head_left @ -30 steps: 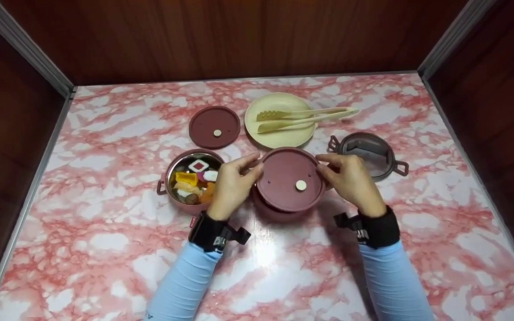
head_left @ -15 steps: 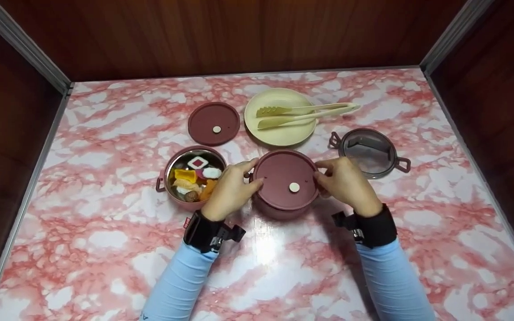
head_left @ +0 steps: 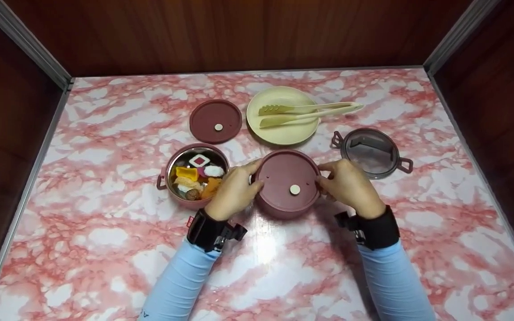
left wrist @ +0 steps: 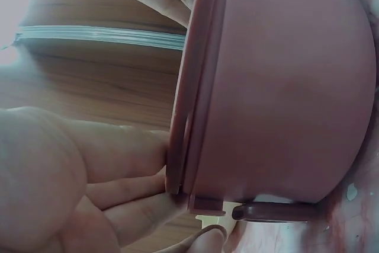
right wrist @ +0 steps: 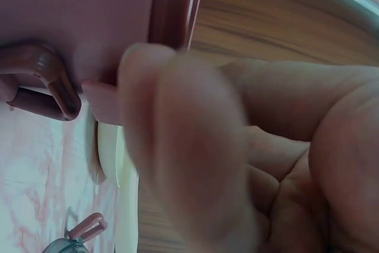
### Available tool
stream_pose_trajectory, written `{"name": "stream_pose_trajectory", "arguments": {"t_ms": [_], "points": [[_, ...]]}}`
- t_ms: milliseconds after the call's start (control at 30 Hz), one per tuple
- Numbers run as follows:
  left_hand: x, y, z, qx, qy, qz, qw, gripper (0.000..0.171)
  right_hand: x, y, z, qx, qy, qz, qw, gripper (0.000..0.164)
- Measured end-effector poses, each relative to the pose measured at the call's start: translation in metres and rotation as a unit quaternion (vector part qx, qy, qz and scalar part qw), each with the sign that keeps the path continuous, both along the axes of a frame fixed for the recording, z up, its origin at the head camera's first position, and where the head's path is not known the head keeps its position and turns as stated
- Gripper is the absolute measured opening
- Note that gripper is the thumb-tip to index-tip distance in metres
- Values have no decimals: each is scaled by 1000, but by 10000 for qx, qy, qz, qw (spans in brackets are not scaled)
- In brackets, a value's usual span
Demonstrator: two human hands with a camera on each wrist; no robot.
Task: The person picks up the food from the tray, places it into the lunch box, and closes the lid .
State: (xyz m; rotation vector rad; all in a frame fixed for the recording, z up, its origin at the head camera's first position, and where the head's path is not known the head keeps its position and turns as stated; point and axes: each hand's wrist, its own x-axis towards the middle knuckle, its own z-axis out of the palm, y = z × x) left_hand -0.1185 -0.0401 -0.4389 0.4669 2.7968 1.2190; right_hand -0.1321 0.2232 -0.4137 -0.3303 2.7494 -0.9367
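Note:
A dark-red pot lid [head_left: 286, 178] with a cream knob sits on a matching pot [head_left: 283, 212] at the middle of the table. My left hand [head_left: 234, 191] holds the lid's left edge, thumb and fingers at the rim. On the opposite side, my right hand [head_left: 351, 187] pinches the lid's right edge. The left wrist view shows the lid rim [left wrist: 198, 81] lying along the pot's top, with a side tab above the pot's handle [left wrist: 275, 212]. In the right wrist view, blurred fingertips [right wrist: 198, 111] touch the rim by another tab [right wrist: 102, 103].
Left of the pot stands an uncovered pot [head_left: 162, 178] with several toy foods. Behind are a second lid [head_left: 208, 117] and a cream plate [head_left: 283, 136] bearing tongs [head_left: 328, 117]. A glass-topped item with two handles [head_left: 370, 154] lies at right.
The lid has come down and slightly left onto the pot; the dark gap along its front edge has closed. Both hands have stayed at its rim.

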Motion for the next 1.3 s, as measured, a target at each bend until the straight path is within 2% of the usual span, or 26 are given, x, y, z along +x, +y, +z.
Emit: {"name": "stream_pose_trajectory", "arguments": {"t_ms": [133,300,467,567,667,767,933,1133,1300], "points": [[0,1,-2,-175,-55,-11,9998,53,-1,0,1,311,239,53,9992,32],[-1,1,-4,-146,-117,-106,9998,53,-2,7,5,376,279,235,9986,31],[-3,0,-3,32,-375,-170,9991,71,-2,23,11,333,667,337,9966,32],[-2,0,-3,53,-523,-197,9984,87,-3,28,11,187,820,627,9945,43],[-1,1,-5,-32,-585,-258,9979,100,-3,25,7,124,663,1072,9919,64],[0,3,-6,-137,-619,-314,9975,110,-2,17,2,287,497,1350,9892,82],[-1,5,-8,-169,-618,-467,9969,117,-4,10,-2,592,396,1400,9876,92],[-1,6,-9,-137,-544,-548,9969,119,-5,7,-6,600,459,1334,9882,92],[-3,5,-10,-294,-566,-534,9965,121,-4,4,-7,915,567,1204,9869,90]]}}
